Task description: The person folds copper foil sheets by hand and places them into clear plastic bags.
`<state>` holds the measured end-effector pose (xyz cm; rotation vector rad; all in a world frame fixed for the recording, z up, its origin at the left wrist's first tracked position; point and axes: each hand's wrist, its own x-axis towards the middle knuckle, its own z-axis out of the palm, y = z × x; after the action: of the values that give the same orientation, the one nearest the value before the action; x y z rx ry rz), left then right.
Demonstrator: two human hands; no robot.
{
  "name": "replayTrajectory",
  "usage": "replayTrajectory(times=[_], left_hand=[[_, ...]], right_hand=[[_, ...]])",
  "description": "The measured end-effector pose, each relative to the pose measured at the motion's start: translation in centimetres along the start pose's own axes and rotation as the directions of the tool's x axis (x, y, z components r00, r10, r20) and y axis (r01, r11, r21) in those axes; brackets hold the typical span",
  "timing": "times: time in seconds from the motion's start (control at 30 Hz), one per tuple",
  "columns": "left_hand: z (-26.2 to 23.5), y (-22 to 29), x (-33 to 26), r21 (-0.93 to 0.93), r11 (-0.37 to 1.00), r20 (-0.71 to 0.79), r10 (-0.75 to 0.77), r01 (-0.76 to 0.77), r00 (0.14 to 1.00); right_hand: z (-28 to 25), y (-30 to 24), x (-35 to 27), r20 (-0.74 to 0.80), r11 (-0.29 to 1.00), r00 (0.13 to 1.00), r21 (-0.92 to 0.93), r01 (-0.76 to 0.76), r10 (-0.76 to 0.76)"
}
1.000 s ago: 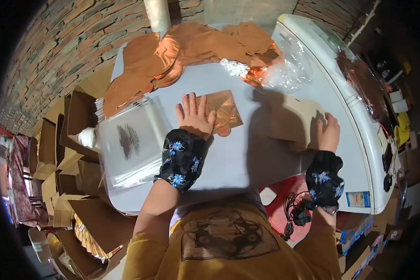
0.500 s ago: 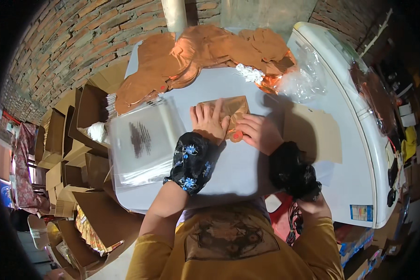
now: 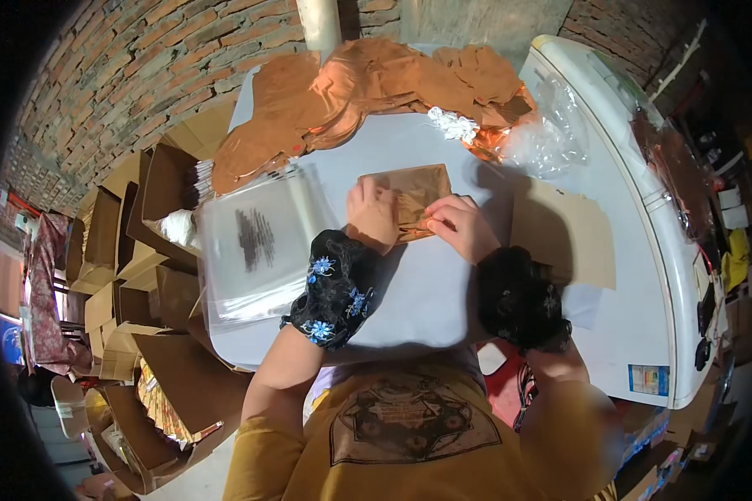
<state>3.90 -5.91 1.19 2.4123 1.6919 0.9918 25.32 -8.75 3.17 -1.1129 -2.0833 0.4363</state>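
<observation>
Head view: copper-coloured packet, square, shiny, creased; at middle of table. Partly covered by left hand, grip impossible to tell; pinched at near edge by right hand. Along table's far side, heaped foil-like sheets; at table's left, flat clear plastic bags.

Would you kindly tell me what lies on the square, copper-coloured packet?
The left hand covers the left of the packet; the right hand is over its lower right corner. The surface beneath them is hidden.

1 rect. copper-col. foil, flat on tbl.
</observation>
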Motion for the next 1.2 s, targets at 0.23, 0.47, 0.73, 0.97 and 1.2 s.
replayTrajectory(times=[0.23,0.47,0.73,0.97,1.2], left_hand=[[-0.9,0.9,-2.2,-0.231,0.968,-0.093,0.081,-0.101,0.992],[-3.1,2.1,-3.4,-0.237,0.943,0.039,0.25,-0.234,0.967],[-4.5,2.2,-4.1,-0.028,0.954,0.058,0.299,-0.298,0.953],[-3.7,1.6,-4.0,-0.171,0.953,0.036,0.258,-0.248,0.966],[-3.9,1.5,-4.1,-0.164,0.948,0.055,0.283,-0.271,0.958]], right_hand=[[0.7,-0.1,0.3,-0.046,1.0,0.999,-0.007,-0.021,0.02],[0.8,0.4,0.5,-0.056,0.999,0.998,-0.047,0.009,-0.011],[1.0,0.7,0.6,-0.077,0.999,0.997,-0.033,0.01,-0.012],[1.0,1.1,0.7,-0.057,0.997,0.998,0.082,-0.005,0.009],[0.6,0.5,0.6,-0.022,0.999,0.999,-0.013,-0.041,0.04]])
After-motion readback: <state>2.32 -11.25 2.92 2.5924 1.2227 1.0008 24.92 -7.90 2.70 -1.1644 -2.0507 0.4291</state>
